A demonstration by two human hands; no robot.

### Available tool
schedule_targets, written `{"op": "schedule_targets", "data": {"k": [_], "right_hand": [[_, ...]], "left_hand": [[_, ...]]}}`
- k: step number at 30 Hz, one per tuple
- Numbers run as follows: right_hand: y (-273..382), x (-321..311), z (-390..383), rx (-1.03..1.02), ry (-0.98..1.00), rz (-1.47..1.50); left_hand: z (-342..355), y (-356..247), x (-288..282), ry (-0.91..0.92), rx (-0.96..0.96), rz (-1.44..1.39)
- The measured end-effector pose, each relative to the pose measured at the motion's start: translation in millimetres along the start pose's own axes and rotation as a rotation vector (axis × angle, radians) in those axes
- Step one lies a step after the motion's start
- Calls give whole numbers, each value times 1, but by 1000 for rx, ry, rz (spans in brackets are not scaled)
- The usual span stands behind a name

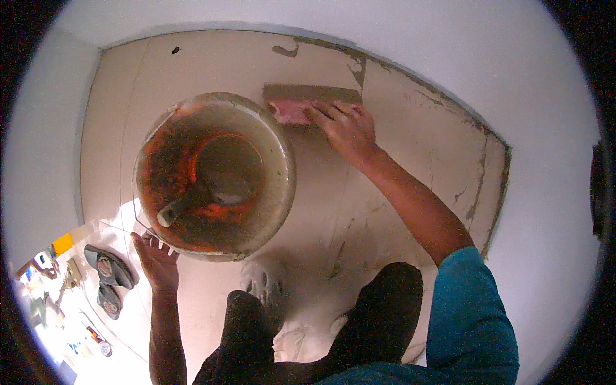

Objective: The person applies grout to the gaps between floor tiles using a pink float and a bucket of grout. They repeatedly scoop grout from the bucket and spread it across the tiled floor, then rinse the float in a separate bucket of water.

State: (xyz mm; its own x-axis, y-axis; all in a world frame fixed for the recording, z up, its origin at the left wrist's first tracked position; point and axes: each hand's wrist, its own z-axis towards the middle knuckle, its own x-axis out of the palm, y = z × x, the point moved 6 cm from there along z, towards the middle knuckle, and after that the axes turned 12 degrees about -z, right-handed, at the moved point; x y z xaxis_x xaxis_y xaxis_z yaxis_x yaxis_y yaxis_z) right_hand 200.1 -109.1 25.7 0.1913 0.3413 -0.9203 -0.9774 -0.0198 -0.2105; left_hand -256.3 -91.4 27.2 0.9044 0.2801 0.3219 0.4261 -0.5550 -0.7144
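Observation:
A large round bucket [284, 186], grey-smeared on the rim and orange-brown inside, stands on the floor left of centre. Murky liquid [231, 170] lies at its bottom, and a pale-ended handle [168, 215] sticks up inside. My left hand [157, 260] is at the bucket's near left edge, its fingers curled at the rim and partly hidden. Beyond the bucket's right side, my right hand [346, 131] grips a pink block with a grey far edge [292, 110], possibly a float or sponge. The block rests flat against the tiles.
Grey grout smears [462, 192] mark the pale tile floor [410, 147] and its wall edges. White walls [449, 58] enclose the far and right sides. Black sandals [110, 268] and cluttered small items [54, 282] lie at the left. My legs [378, 314] are near the bucket.

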Motion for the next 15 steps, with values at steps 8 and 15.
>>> {"op": "schedule_targets", "data": {"k": [8,15], "right_hand": [[-12,42,88,221,276,-95],[-41,63,122,281,164,-163]], "left_hand": [[0,-4,0,-31,-18,25],[5,2,3,17,-39,24]]}}
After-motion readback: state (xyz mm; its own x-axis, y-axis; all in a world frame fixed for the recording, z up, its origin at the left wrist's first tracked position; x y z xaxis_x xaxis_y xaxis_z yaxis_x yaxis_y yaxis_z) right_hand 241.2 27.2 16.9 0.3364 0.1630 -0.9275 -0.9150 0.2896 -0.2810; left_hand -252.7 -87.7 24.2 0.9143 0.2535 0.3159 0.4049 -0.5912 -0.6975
